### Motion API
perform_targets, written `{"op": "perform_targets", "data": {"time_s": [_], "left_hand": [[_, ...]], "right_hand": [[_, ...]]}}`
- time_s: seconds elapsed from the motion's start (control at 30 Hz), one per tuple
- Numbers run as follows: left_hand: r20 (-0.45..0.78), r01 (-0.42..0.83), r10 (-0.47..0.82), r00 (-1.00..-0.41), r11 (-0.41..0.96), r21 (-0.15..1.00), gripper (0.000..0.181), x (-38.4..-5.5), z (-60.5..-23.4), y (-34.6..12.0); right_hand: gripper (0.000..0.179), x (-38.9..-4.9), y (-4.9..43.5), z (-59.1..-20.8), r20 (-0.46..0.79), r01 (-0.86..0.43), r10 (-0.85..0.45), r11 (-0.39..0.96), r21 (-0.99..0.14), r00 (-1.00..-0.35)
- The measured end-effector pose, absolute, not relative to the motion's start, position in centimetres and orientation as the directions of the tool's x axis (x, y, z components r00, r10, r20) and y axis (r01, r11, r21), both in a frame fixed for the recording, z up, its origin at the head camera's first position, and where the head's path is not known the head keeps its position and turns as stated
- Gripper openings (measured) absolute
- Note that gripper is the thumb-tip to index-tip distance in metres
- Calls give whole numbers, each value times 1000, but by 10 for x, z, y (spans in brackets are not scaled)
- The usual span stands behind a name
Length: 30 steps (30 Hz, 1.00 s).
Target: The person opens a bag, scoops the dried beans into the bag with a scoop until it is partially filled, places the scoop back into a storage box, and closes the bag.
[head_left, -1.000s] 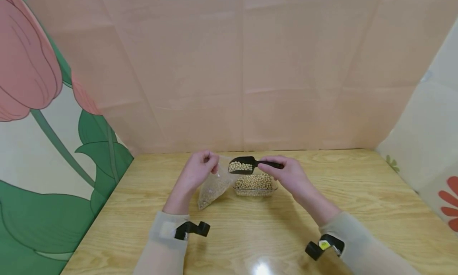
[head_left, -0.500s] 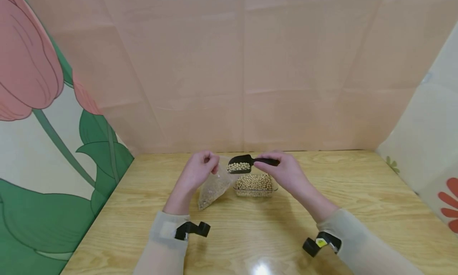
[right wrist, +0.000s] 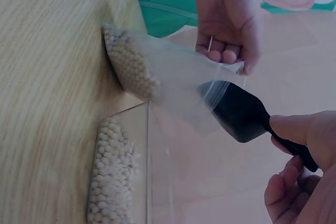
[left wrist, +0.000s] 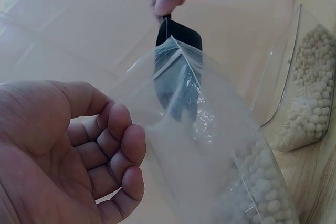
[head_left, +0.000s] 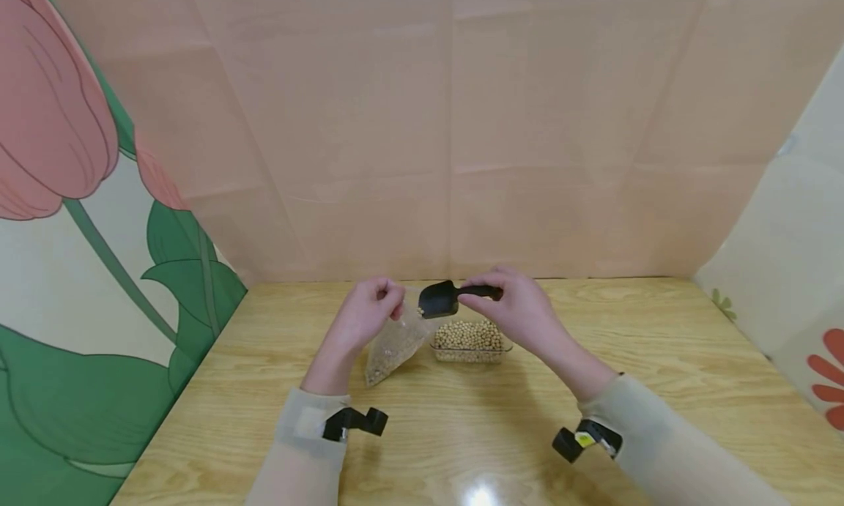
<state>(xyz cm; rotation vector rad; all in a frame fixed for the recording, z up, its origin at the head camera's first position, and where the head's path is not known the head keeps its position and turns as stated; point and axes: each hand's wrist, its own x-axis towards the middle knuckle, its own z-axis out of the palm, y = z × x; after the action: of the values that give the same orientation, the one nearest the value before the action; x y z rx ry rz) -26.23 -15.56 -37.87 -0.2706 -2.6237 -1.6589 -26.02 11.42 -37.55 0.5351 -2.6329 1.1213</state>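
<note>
The black scoop (head_left: 437,299) is pointed toward the person's left and tipped a little down, its long side running left to right, with its tip tucked inside the top of the clear bag (head_left: 395,337). Its handle is pinched by the right hand (head_left: 517,304). The bag's top edge is pinched by the left hand (head_left: 372,304). Small round beans (head_left: 468,335) are piled in the clear box (head_left: 468,356), which is set beside the bag on the wooden counter (head_left: 422,447).

Left grip (head_left: 371,308) curled, near the curled right grip (head_left: 524,312)
</note>
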Motion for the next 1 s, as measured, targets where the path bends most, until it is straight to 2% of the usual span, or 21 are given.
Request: {"op": "perform_targets", "data": {"time_s": [0.2, 0.47, 0.67, 0.83, 1.0], "left_hand": [[121, 167, 135, -984, 421, 892, 29, -262, -378, -156], [112, 157, 131, -985, 416, 896, 28, -261, -377, -156], [114, 158, 128, -985, 417, 895, 29, -261, -376, -156], [112, 155, 124, -986, 431, 889, 30, -261, -375, -156], [112, 154, 122, -986, 430, 889, 30, -261, -375, -156]], "right_hand": [[24, -258, 112, -370, 377, -447, -258, 655, -609, -890], [25, -255, 114, -366, 369, -444, -258, 645, -622, -893], [22, -255, 123, -366, 342, -429, -259, 598, -677, -903], [28, -253, 140, -366, 305, -388, -241, 545, -743, -921], [32, -251, 156, -368, 298, -357, -197, 539, -763, -934]]}}
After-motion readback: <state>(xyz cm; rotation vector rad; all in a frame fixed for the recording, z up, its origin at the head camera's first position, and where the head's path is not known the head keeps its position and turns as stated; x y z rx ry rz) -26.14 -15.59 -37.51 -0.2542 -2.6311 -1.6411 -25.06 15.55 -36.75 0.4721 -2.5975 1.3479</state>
